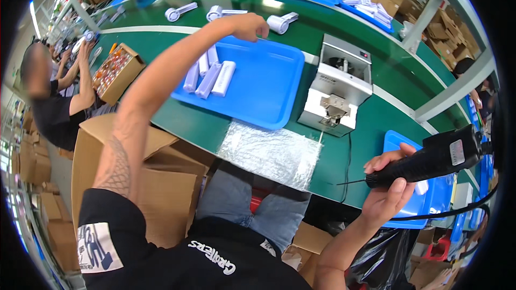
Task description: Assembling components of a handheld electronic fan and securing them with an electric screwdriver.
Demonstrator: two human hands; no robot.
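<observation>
My left hand [250, 27] reaches over the far edge of a blue tray [263, 86], its fingers loosely bent downward with nothing visible in them. Just right of its fingertips, a white handheld fan [279, 23] lies on the green belt. Inside the tray, several white handle-like plastic parts [223, 79] are grouped at the left. My right hand [391, 188] is wrapped around a black electric screwdriver [414, 167], whose thin bit points left over the table's near edge. A cable trails from the tool at the right.
A grey-white machine [338, 83] stands right of the tray. A silvery sheet [271, 153] covers the near edge. Another blue tray [392, 142] lies under the screwdriver. Cardboard boxes [166, 193] stand by my legs; a person [59, 96] works at the left beside a carton of small parts [119, 72].
</observation>
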